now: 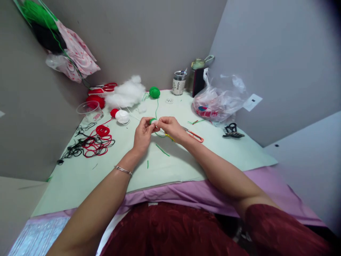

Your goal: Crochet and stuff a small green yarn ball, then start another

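My left hand [144, 133] is closed, thumb and fingers holding a small green and white yarn piece [152, 121] that looks crocheted. Against its right edge, the fingertips of my right hand [170, 127] are pinched together; what lies between them is mostly hidden. Green yarn runs from the piece up to a green yarn ball [154, 92], and a white strand leads toward a white yarn ball [122, 116]. Below my right hand shows a thin yellow tool [169, 137], partly covered, its kind unclear. Orange-handled snips [195, 136] lie just right of that hand.
White stuffing [126, 93], red-handled scissors [109, 87] and a clear plastic cup [90, 112] are at back left. Tangled red and black yarn [92, 144] spreads leftward. A pen can [178, 83], a plastic bag [217, 101] and a black hair claw [232, 131] stand right. Green snippets [162, 150] lie in front.
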`<control>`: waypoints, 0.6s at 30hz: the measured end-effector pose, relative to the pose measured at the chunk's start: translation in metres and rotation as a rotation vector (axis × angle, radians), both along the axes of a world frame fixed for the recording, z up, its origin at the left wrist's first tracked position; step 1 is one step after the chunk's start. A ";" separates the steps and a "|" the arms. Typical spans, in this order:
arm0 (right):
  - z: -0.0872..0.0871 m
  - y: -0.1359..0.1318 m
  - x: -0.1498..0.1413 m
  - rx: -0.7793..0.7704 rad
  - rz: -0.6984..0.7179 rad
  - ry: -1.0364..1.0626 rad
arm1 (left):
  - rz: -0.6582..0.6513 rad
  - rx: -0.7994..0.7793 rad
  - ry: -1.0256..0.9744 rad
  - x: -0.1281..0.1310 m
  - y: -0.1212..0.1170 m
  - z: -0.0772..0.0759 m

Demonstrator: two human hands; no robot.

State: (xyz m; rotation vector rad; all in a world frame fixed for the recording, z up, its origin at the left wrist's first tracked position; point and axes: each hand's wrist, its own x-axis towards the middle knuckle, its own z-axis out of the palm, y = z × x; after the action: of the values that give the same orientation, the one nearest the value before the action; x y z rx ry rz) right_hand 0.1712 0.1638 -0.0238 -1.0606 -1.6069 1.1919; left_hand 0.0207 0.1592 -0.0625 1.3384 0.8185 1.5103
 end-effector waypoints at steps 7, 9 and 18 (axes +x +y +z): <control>-0.003 -0.005 -0.011 0.019 0.061 0.019 | 0.069 -0.034 0.018 -0.006 0.002 0.005; -0.003 -0.004 -0.011 -0.015 0.060 0.025 | 0.061 -0.047 0.010 -0.006 0.003 0.006; -0.006 0.004 -0.007 0.036 -0.052 -0.029 | -0.029 -0.102 -0.017 -0.003 -0.002 0.005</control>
State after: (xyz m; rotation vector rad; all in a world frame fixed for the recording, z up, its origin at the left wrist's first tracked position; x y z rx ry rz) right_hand 0.1640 0.1681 -0.0301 -1.0947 -1.6070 1.1145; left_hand 0.0176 0.1573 -0.0580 1.2558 0.8509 1.4364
